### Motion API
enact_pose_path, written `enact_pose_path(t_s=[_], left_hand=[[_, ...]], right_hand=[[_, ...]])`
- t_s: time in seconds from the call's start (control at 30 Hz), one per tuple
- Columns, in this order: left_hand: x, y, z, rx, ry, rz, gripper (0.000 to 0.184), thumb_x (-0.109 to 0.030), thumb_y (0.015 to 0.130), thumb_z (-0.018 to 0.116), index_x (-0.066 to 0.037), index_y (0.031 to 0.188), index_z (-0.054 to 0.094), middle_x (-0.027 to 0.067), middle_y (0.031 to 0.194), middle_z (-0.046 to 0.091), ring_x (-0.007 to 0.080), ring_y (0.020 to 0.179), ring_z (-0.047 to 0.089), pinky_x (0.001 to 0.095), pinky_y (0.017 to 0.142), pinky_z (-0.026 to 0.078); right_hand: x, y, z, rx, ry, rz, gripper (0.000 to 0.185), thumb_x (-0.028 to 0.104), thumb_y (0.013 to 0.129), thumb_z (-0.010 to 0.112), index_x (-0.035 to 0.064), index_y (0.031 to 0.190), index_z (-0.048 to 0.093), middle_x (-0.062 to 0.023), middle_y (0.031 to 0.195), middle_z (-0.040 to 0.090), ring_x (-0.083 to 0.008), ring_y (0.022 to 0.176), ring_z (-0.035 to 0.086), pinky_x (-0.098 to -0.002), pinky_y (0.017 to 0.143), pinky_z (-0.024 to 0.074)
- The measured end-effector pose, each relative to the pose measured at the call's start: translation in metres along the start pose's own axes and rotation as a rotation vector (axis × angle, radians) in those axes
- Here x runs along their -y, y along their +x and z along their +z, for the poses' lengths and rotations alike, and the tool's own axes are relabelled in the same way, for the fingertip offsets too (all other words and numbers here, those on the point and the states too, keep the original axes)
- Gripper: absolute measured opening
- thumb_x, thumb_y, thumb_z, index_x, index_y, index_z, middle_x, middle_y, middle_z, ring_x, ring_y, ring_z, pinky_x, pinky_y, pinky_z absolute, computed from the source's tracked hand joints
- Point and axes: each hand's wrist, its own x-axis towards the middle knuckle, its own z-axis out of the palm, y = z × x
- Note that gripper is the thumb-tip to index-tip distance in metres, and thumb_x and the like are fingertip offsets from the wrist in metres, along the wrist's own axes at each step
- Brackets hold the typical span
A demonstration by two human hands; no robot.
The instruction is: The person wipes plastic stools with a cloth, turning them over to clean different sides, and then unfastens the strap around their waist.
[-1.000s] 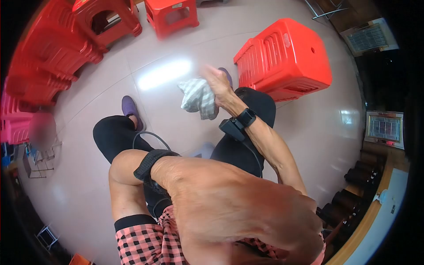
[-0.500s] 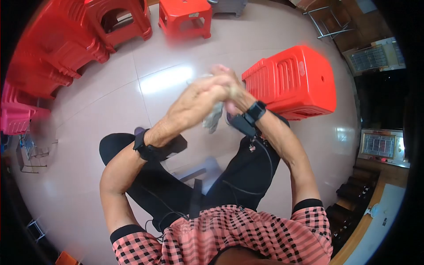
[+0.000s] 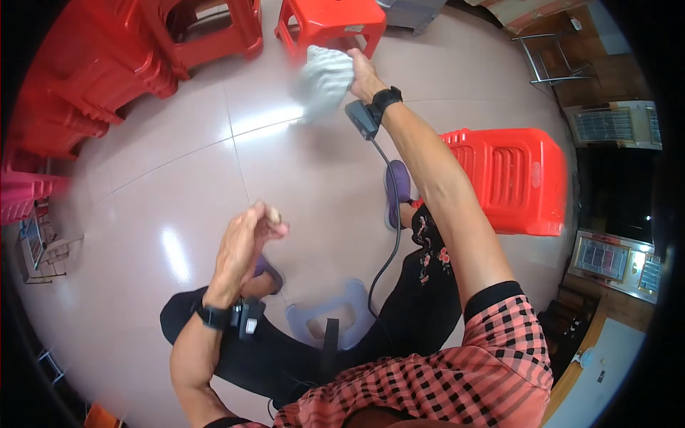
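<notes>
My right hand (image 3: 364,74) is stretched far forward and grips a grey and white striped cloth (image 3: 325,80), which hangs blurred to its left, in front of a red stool (image 3: 332,21). Lower left, above the floor, my left hand (image 3: 246,241) has its fingers curled with gaps between them and nothing visible in it. Both wrists wear black bands with small devices; a cable runs down from the right one.
Stacked red stools (image 3: 510,178) lie on the right beside my foot. More red stools (image 3: 85,64) fill the upper left. A grey-blue stool (image 3: 342,303) is between my legs. A metal-framed folding chair (image 3: 556,60) stands upper right.
The hands, together half a second ago, are apart. My right hand has moved forward with the cloth, and my left has drawn back to the lower left. The view has shifted.
</notes>
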Motion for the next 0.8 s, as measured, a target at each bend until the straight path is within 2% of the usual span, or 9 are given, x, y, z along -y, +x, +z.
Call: enact_pose_path(t_s=[0.17,0.2,0.23,0.37,0.43,0.53,0.63,0.73,0.8], left_hand=[[-0.018,-0.026,0.012,0.026,-0.036,-0.132,0.040,-0.036,0.098,0.045,0.000,0.086,0.057,0.0126,0.084,0.061,0.0240,0.090,0.058,0.0374,0.089,0.044],[-0.020,-0.034,0.020,0.032,-0.027,-0.172,0.041,-0.036,0.098,0.045,0.001,0.087,0.057,0.0134,0.084,0.061,0.0249,0.092,0.058,0.0379,0.090,0.044],[-0.024,-0.036,0.019,0.051,-0.004,-0.174,0.042,-0.037,0.098,0.046,0.002,0.088,0.057,0.0140,0.083,0.061,0.0252,0.093,0.057,0.0382,0.091,0.043],[-0.022,-0.034,0.010,0.058,0.034,-0.166,0.045,-0.040,0.098,0.044,0.003,0.093,0.058,0.0141,0.085,0.062,0.0238,0.095,0.057,0.0378,0.091,0.042],[-0.021,-0.033,0.001,0.022,0.050,-0.171,0.043,-0.037,0.099,0.039,0.001,0.092,0.059,0.0108,0.089,0.065,0.0189,0.092,0.057,0.0327,0.088,0.043],[-0.025,-0.033,-0.009,-0.021,0.113,-0.207,0.044,-0.039,0.097,0.039,-0.001,0.092,0.059,0.0083,0.089,0.066,0.0143,0.083,0.056,0.0285,0.074,0.043],[-0.035,-0.031,-0.015,-0.037,0.170,-0.159,0.044,-0.041,0.097,0.038,-0.002,0.092,0.059,0.0061,0.088,0.066,0.0104,0.074,0.052,0.0258,0.061,0.039],[-0.033,-0.033,-0.016,-0.055,0.164,-0.038,0.040,-0.038,0.096,0.042,-0.003,0.092,0.059,0.0058,0.087,0.065,0.0097,0.074,0.052,0.0251,0.058,0.037],[-0.045,-0.037,-0.014,-0.097,0.195,-0.087,0.035,-0.034,0.095,0.044,-0.003,0.092,0.059,0.0054,0.087,0.064,0.0102,0.077,0.053,0.0259,0.062,0.040]], right_hand=[[-0.020,0.059,0.006,-0.027,-0.041,0.009,0.022,0.014,0.088,0.052,-0.0011,0.104,0.056,-0.0141,0.098,0.065,-0.0284,0.093,0.064,-0.0449,0.083,0.0519],[-0.031,0.088,-0.010,0.015,-0.045,0.010,0.022,0.019,0.079,0.058,0.0052,0.096,0.058,-0.0118,0.091,0.060,-0.0275,0.086,0.058,-0.0496,0.076,0.0469],[-0.030,0.088,-0.008,0.006,-0.059,0.051,0.026,0.023,0.078,0.060,0.0081,0.100,0.058,-0.0118,0.096,0.059,-0.0303,0.089,0.057,-0.0584,0.075,0.0433],[-0.040,0.134,-0.010,0.036,-0.101,0.049,0.030,0.023,0.078,0.063,0.0116,0.104,0.055,-0.0110,0.101,0.058,-0.0315,0.093,0.056,-0.0650,0.076,0.0411],[-0.050,0.144,-0.002,0.095,-0.082,-0.066,0.029,0.018,0.078,0.064,0.0097,0.104,0.055,-0.0120,0.101,0.058,-0.0287,0.091,0.058,-0.0558,0.077,0.0472],[-0.047,0.118,0.018,0.066,-0.057,0.079,0.023,0.013,0.079,0.062,0.0060,0.099,0.057,-0.0112,0.095,0.060,-0.0252,0.084,0.061,-0.0453,0.074,0.0513],[-0.068,0.082,0.043,0.201,-0.041,0.109,0.016,0.012,0.081,0.060,0.0021,0.094,0.058,-0.0092,0.088,0.062,-0.0239,0.079,0.062,-0.0435,0.072,0.0523],[-0.087,0.019,0.058,0.088,-0.085,0.151,0.012,0.012,0.083,0.058,0.0009,0.084,0.060,-0.0070,0.079,0.063,-0.0208,0.072,0.062,-0.0379,0.067,0.0505],[-0.115,0.002,0.043,0.044,-0.117,0.141,0.014,0.012,0.081,0.058,-0.0009,0.085,0.061,-0.0060,0.078,0.062,-0.0184,0.071,0.060,-0.0373,0.064,0.0483]])
